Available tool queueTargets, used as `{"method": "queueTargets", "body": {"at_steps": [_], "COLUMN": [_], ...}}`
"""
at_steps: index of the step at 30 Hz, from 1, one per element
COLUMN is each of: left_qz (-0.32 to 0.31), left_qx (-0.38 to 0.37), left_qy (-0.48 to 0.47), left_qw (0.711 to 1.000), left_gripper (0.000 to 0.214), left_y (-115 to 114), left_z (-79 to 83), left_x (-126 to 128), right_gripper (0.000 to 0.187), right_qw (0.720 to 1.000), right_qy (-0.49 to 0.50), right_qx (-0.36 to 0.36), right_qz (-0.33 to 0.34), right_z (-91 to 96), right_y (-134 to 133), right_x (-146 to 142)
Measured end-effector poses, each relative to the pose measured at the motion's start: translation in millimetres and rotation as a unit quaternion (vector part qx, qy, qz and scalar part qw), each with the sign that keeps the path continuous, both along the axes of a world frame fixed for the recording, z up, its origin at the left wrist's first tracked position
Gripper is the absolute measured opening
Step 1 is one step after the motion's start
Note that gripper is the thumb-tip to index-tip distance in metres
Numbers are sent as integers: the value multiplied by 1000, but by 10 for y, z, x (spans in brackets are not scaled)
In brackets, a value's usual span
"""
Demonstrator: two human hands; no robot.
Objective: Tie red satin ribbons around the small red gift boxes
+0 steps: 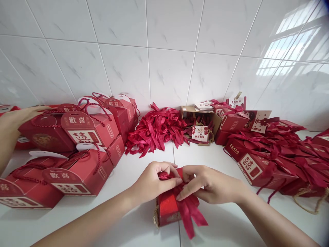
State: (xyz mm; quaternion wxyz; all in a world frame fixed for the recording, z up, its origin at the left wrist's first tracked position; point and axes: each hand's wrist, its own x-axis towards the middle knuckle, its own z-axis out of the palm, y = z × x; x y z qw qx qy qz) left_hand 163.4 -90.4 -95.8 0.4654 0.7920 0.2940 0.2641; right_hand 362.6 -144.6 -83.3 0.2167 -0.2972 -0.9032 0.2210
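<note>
A small red gift box [167,204] stands on the white tiled surface in front of me, a bit of straw-coloured cord at its left side. Dark red ribbon [189,212] lies over its top, two tails hanging down the near side. My left hand [158,181] pinches the ribbon between thumb and fingers on top of the box. From the other side, my right hand [214,183] has its fingers closed at the ribbon too, index finger and thumb near the middle. The exact shape of the ribbon under my fingers is hidden.
Red gift boxes [89,132] with rope handles are stacked on the left, where another person's hand [23,118] reaches in. A heap of ribbons [159,128] lies at the back beside an open cardboard box [189,111] with tags. Ribboned boxes [264,168] crowd the right.
</note>
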Motion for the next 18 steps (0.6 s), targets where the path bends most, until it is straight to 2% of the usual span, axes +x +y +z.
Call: {"method": "queueTargets", "body": {"at_steps": [2,4,5,9,15,18], "left_qz": [-1,-3,-4,-2,-24,-36], "left_qx": [-16,-28,-34,-50,-67,-98], "left_qy": [4,0,-3,-9,-27,10], "left_qw": [1000,1000,999,999,997,994], "left_gripper": [12,13,14,15,47,44], "left_y": [-1,4,8,19,18,32], "left_z": [5,-4,-15,-71,-89,-54], "left_x": [0,-3,-5,-8,-3,-27], "right_gripper": [26,9,6,19,18,12], "right_qw": [1000,997,995,990,991,991], "right_qy": [17,33,40,36,-15,-28], "right_qx": [-7,-23,-33,-74,-64,-67], "right_qz": [-18,-63,-85,-117,-114,-112], "right_z": [8,10,10,25,87,103], "right_y": [4,10,14,32,60,76], "right_x": [23,49,63,134,243,256]}}
